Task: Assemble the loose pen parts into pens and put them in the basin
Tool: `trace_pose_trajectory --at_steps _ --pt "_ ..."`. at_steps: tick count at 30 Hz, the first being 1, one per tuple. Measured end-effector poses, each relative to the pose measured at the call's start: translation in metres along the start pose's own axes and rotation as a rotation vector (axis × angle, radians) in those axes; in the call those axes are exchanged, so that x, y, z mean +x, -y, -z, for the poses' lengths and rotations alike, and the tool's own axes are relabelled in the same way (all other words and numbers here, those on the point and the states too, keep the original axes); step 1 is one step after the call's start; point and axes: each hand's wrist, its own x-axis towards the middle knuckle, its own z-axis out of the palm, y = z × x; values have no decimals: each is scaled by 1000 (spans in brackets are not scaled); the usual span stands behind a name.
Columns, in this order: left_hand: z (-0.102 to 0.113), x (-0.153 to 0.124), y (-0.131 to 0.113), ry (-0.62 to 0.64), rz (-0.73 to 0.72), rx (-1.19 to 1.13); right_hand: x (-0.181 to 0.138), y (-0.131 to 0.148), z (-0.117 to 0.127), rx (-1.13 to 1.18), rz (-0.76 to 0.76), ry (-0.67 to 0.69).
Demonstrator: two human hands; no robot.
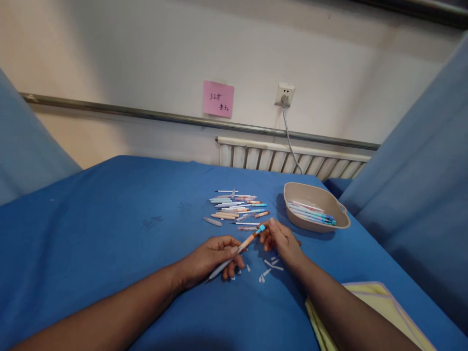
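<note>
My left hand (215, 256) is closed around a pen (247, 242) with a grey lower barrel, an orange upper part and a bright blue end. The pen slants up to the right, its grey point down near my left wrist side. My right hand (281, 240) is at the blue end, with thumb and fingers curled in against it. A small brown end shows behind the right hand; whether it is held or lying there I cannot tell. Just beyond both hands lies a spread of loose pen barrels, refills and parts (227, 215). Small white pieces (268, 269) are scattered below the hands.
A beige plastic basket (310, 225) with several blue-ended pens (310, 212) stands at the right. A yellow cloth (380, 304) lies at the near right on the blue-covered table (109, 224). Behind are a radiator (252, 157), a plugged-in cord (287, 131) and blue curtains on both sides.
</note>
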Motion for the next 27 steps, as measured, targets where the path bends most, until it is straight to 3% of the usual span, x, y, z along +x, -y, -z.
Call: trace_pose_trajectory --at_steps 5,15,27 --pt "1 0 -1 -10 7 -45 3 0 0 75 9 -52" --pt "2 1 -2 2 23 -65 7 -3 1 85 90 -33" --pt "1 0 -4 -30 6 -15 7 -2 -1 19 33 -75"
